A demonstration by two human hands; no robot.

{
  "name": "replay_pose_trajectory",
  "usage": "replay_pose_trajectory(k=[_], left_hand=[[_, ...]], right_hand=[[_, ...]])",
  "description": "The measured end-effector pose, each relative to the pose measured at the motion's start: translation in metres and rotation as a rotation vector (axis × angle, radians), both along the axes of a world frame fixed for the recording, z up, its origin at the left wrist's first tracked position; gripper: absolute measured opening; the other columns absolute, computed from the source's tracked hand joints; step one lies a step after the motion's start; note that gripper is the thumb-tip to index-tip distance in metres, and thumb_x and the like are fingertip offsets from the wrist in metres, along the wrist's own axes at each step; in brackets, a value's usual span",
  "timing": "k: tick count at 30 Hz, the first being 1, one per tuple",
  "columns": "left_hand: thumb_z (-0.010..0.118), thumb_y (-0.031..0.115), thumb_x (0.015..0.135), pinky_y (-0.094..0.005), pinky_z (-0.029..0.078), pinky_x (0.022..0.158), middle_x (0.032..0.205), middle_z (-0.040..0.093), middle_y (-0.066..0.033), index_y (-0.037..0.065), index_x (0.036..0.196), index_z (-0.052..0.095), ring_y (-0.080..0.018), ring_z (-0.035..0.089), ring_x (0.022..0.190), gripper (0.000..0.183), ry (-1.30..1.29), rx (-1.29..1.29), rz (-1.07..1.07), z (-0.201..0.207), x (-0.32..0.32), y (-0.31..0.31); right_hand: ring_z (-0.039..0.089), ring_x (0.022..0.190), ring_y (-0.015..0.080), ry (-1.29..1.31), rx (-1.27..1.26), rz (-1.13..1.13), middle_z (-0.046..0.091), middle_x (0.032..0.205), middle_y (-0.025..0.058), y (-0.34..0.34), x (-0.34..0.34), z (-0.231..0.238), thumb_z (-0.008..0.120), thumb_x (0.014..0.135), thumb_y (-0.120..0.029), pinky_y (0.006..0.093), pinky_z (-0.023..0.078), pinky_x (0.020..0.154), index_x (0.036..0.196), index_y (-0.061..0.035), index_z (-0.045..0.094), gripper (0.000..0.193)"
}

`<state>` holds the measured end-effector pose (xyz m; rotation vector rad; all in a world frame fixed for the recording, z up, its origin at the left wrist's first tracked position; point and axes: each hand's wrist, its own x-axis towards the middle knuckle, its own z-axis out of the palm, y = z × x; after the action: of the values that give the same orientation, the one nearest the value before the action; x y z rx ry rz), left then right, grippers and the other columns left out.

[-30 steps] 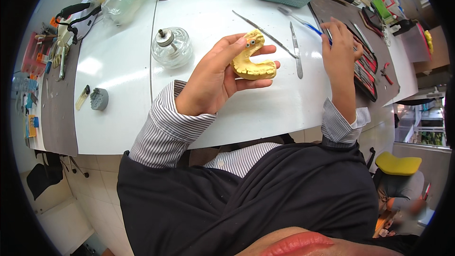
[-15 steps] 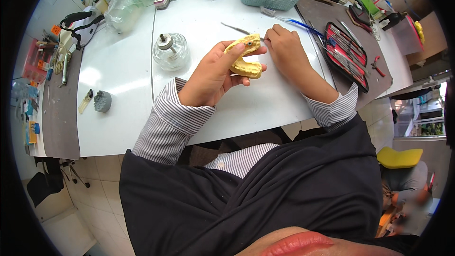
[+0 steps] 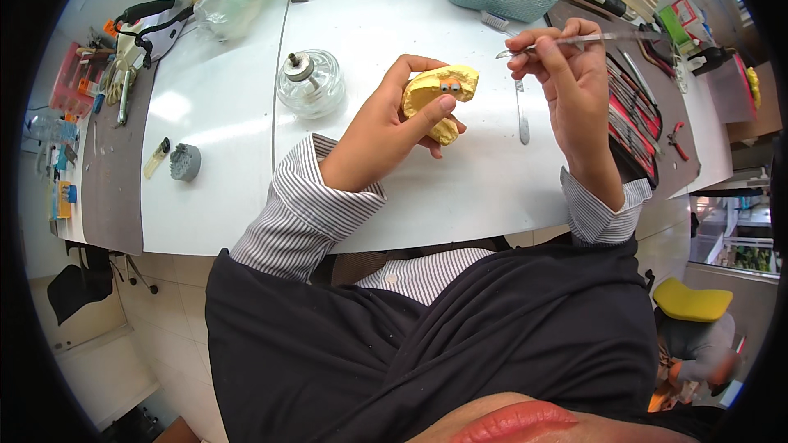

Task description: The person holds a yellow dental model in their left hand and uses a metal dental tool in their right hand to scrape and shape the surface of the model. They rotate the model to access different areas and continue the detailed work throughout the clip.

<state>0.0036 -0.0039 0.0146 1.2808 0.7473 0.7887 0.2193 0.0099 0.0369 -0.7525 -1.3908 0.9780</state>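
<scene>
Above the white tabletop (image 3: 443,209), left hand (image 3: 386,123): is clamping round a yellow dental model (image 3: 427,86), the thumb lying across its front and the other fingers wrapping behind, some tips showing below.
Right hand (image 3: 570,74): is closing its thumb and fingers on a slim metal instrument (image 3: 621,36), which is pointing its curved tip toward the left; the far end is blurring.
Space between the hands: is keeping them well apart, both raised over the table.
Yellow model's place: is resting wholly in the left hand, to the left of the instrument's tip and not touching it.
Model's make: is showing a matt, plaster-like surface, a curved arch with uneven edges, and two small rounded pale pieces (image 3: 450,87) sitting in an orange patch just above the thumb tip.
Metal knife-like tool (image 3: 523,119): is lying flat and shiny on the table, between the hands and nearer the right.
Tool case (image 3: 639,119): is spreading open beside the right forearm, its red lining holding slender metal tools.
Glass jar (image 3: 310,89): is standing beyond the left forearm, round and clear, with a metal neck.
Striped cuffs: are folding back at both wrists.
</scene>
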Motion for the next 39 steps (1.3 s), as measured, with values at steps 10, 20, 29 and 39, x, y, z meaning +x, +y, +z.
replay_pose_trajectory(k=[10, 20, 29, 39], left_hand=[[0.058, 0.023, 0.09, -0.0244, 0.051, 0.068, 0.097, 0.062, -0.0085, 0.006, 0.116, 0.045, -0.0125, 0.063, 0.08, 0.033, 0.185, 0.218, 0.011, -0.014, 0.001, 0.005], [0.064, 0.021, 0.086, -0.0243, 0.049, 0.072, 0.096, 0.063, -0.0081, 0.007, 0.113, 0.051, -0.0125, 0.061, 0.085, 0.033, 0.181, 0.33, -0.058, -0.02, -0.001, 0.009], [0.064, 0.016, 0.085, -0.0236, 0.048, 0.074, 0.098, 0.058, -0.0054, 0.007, 0.118, 0.047, -0.0111, 0.058, 0.088, 0.038, 0.152, 0.243, -0.129, -0.016, -0.002, 0.011], [0.063, 0.016, 0.087, -0.0223, 0.049, 0.067, 0.091, 0.06, -0.0047, 0.005, 0.113, 0.048, -0.0095, 0.06, 0.076, 0.032, 0.153, 0.197, -0.176, -0.018, -0.002, 0.013]], right_hand=[[0.062, 0.079, 0.0136, 0.253, -0.373, 0.198, 0.061, 0.096, 0.0121, -0.011, -0.006, -0.011, 0.061, 0.084, -0.002, 0.0267, 0.049, 0.072, 0.094, -0.005, 0.049, 0.016], [0.062, 0.085, 0.0125, -0.054, -0.198, 0.233, 0.059, 0.096, 0.011, -0.014, -0.001, -0.016, 0.061, 0.084, -0.002, 0.0252, 0.051, 0.078, 0.093, -0.0028, 0.05, 0.014], [0.064, 0.086, 0.0171, -0.277, -0.07, 0.286, 0.061, 0.094, 0.0167, -0.017, 0.001, -0.003, 0.059, 0.085, 0.001, 0.0263, 0.054, 0.078, 0.092, 0.0015, 0.051, 0.011], [0.063, 0.098, 0.0283, -0.392, 0.009, 0.254, 0.064, 0.092, 0.0193, -0.019, 0.003, -0.008, 0.057, 0.083, 0.007, 0.0357, 0.053, 0.087, 0.094, 0.0035, 0.051, 0.013]])
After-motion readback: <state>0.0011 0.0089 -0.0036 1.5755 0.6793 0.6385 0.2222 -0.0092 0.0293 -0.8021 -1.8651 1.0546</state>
